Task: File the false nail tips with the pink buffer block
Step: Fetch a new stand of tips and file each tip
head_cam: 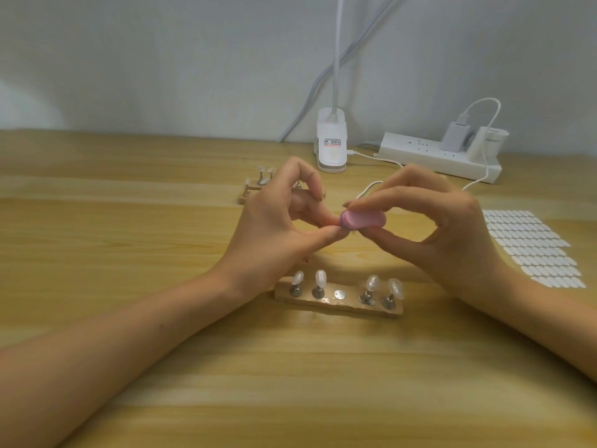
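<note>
Probably a home nail-craft desk: wooden table (129,367), clip lamp (331,143), power strip (433,155), nail-tip stands (339,300).

I can read nothing. Sticker (332,142) on lamp base (331,161): red and dark print, blurred. Grey word (493,140) on white cylinder (481,151): illegible.

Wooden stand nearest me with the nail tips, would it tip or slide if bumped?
Probably slides rather than tips: the wooden stand is a low, flat strip lying on the table. Its nail tips perch on thin metal pegs, so those likely wobble or pop off first.
</note>
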{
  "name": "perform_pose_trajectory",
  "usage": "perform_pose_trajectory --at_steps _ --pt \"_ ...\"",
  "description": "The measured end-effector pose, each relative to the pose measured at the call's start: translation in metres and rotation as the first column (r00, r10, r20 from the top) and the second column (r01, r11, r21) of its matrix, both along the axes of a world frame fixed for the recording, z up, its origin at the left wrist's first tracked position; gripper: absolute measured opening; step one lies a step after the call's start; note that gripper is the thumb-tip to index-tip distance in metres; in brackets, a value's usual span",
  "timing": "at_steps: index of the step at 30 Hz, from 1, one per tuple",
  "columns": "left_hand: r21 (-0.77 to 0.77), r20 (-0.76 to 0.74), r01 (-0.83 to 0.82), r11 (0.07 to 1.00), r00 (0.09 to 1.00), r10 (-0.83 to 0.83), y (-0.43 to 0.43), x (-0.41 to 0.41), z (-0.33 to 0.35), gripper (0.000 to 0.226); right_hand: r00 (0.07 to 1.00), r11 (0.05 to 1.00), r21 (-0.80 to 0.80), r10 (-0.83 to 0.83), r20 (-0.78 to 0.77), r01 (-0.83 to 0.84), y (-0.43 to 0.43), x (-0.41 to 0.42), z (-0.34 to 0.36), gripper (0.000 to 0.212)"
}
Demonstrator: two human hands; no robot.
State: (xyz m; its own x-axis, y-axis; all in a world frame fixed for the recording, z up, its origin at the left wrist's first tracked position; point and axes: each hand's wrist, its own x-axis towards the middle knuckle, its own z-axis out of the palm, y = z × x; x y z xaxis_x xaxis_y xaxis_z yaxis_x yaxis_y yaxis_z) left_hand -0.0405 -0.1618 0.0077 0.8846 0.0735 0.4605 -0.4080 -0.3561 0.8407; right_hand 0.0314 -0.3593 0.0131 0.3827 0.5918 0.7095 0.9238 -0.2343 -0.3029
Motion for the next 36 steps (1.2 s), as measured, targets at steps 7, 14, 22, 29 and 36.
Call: perform_pose_trajectory --at_steps 7,14,22,29,36 --pt "0.019 -0.004 -0.001 1.000 1.000 0.001 -0.0013 -0.0018 -0.0001 0.045 1.000 0.998 0.061 -0.011 -0.012 0.012 -0.0027 -0.0002 0.0015 0.019" --pt "0.008 -0.002 -0.007 1.000 1.000 0.007 -0.0010 -0.0027 0.0013 0.044 0.997 0.997 -0.025 0.071 0.028 -0.070 -0.0008 -0.0007 -0.0004 0.017" --pt "0.009 -0.011 -0.013 1.000 1.000 0.013 0.0004 -0.0022 0.0005 0.044 0.998 0.998 -0.028 0.063 0.019 -0.062 0.0002 -0.0019 0.0016 0.018" --pt "0.003 -0.021 -0.011 1.000 1.000 0.011 -0.0006 -0.0019 0.0005 0.043 0.997 0.997 -0.016 0.073 0.003 -0.073 0.0006 -0.0030 0.0019 0.018" --pt "-0.017 -0.039 0.015 1.000 0.999 -0.016 -0.0001 -0.0014 0.0002 0.042 0.996 0.996 0.005 0.090 -0.027 -0.090 0.0010 -0.0020 0.0017 0.019"
